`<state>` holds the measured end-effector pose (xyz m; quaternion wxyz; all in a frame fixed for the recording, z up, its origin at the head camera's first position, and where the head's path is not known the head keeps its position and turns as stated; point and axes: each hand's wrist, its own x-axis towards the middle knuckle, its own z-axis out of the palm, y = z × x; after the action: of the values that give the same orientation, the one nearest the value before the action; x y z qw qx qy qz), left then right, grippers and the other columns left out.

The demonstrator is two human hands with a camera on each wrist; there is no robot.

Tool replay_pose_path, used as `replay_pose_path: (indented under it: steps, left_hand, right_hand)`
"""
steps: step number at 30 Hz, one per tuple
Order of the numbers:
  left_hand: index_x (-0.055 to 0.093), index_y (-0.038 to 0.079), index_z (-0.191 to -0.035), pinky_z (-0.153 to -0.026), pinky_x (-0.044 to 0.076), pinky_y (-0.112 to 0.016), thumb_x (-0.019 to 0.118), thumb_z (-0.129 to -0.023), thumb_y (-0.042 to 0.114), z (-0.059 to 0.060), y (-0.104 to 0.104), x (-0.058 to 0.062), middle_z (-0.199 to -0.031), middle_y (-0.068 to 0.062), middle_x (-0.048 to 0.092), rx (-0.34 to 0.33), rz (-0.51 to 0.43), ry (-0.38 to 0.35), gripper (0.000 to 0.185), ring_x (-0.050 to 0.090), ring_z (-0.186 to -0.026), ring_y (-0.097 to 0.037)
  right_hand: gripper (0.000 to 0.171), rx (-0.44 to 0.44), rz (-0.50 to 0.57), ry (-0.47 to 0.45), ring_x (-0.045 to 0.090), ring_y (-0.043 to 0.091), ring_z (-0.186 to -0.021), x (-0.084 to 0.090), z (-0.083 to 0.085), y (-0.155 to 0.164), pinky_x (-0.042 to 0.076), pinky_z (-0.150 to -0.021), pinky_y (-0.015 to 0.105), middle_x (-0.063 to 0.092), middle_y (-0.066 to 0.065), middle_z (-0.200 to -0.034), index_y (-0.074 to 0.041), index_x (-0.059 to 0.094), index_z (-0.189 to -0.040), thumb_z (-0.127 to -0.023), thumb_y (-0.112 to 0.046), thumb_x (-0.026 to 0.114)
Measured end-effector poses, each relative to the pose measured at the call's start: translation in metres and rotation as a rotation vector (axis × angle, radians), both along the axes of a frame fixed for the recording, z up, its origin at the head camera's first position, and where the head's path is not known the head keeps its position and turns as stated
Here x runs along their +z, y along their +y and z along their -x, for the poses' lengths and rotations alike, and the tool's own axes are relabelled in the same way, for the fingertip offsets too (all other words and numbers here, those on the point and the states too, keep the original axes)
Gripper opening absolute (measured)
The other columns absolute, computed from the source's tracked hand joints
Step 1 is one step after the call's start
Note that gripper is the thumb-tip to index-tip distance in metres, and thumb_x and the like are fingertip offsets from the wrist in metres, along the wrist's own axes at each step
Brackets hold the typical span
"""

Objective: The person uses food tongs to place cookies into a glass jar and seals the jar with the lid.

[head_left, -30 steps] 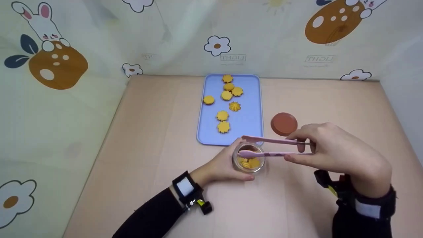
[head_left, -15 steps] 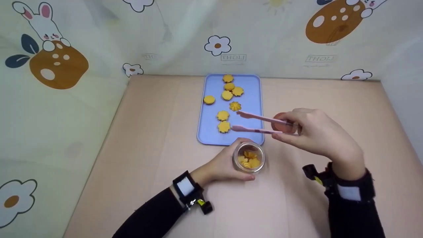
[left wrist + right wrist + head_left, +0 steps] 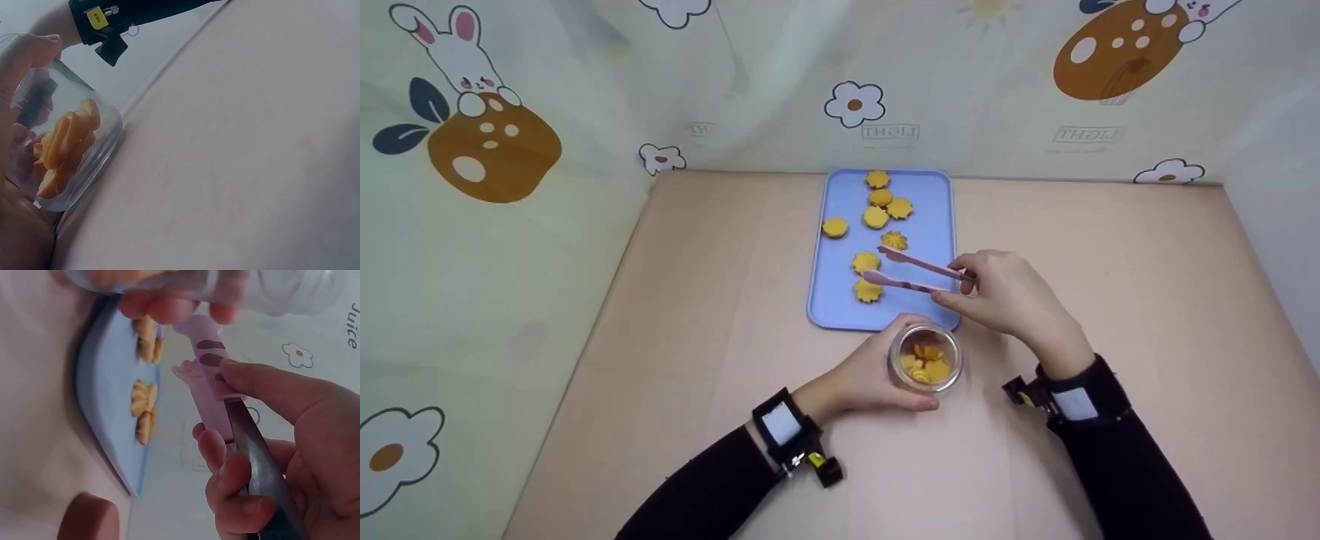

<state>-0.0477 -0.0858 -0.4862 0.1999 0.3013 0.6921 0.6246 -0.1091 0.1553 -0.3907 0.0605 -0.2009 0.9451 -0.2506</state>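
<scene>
My left hand [image 3: 855,382] is wrapped round a clear glass jar [image 3: 104,169], whose mouth faces up in the head view. Several yellow cookies [image 3: 62,140] lie at its bottom. Thumb and fingers of my right hand [image 3: 1009,296] hold pink-tipped tongs [image 3: 211,363] with metal handles. The tong arms are spread, with no cookie gripped between them. In the head view their tips overlap the near half of a blue tray [image 3: 840,307], by a flower-shaped cookie [image 3: 868,291] and another flower-shaped cookie [image 3: 865,262]. A ridged cookie [image 3: 895,238] lies just beyond the tips.
More cookies are spread on the tray's far half, among them a round cookie [image 3: 835,227] at its left edge. A red-brown lid [image 3: 90,517] shows in the right wrist view; my right hand covers it in the head view. A patterned curtain [image 3: 765,90] stands behind the table.
My right hand has carried the tongs from the jar's mouth up and left to over the tray, their arms staying spread. The left hand and jar have kept their place.
</scene>
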Motion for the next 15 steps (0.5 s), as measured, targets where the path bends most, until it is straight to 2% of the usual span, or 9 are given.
replay_pose_path:
  steps: [3, 11, 15]
  left_hand:
    - [0.043, 0.009, -0.157, -0.125, 0.040, -0.037, 0.101, -0.077, 0.022, 0.000, 0.000, 0.000, -0.148, 0.008, 0.060, 0.000, 0.007, 0.007, 0.099, 0.056, -0.140, -0.013]
    - [0.044, 0.019, -0.156, -0.126, 0.039, -0.038, 0.101, -0.077, 0.022, 0.001, -0.001, -0.001, -0.149, 0.008, 0.060, 0.001, 0.002, 0.006, 0.097, 0.056, -0.140, -0.012]
    - [0.045, 0.021, -0.155, -0.125, 0.039, -0.037, 0.101, -0.077, 0.022, 0.000, 0.000, 0.000, -0.147, 0.008, 0.061, 0.001, 0.002, 0.021, 0.097, 0.056, -0.139, -0.013]
  right_hand:
    - [0.046, 0.000, -0.037, -0.009, 0.060, 0.021, -0.070, -0.006, 0.001, -0.003, 0.046, -0.065, 0.036, 0.069, 0.004, -0.081, -0.001, 0.079, -0.115, -0.094, -0.041, 0.087]
    - [0.046, -0.003, -0.009, -0.074, 0.058, 0.019, -0.067, -0.012, 0.002, -0.009, 0.045, -0.058, 0.032, 0.066, 0.005, -0.079, -0.001, 0.080, -0.117, -0.093, -0.039, 0.089]
    - [0.046, -0.001, -0.004, -0.067, 0.058, 0.019, -0.067, -0.013, 0.000, -0.009, 0.044, -0.058, 0.031, 0.066, 0.004, -0.078, -0.001, 0.081, -0.116, -0.092, -0.039, 0.090]
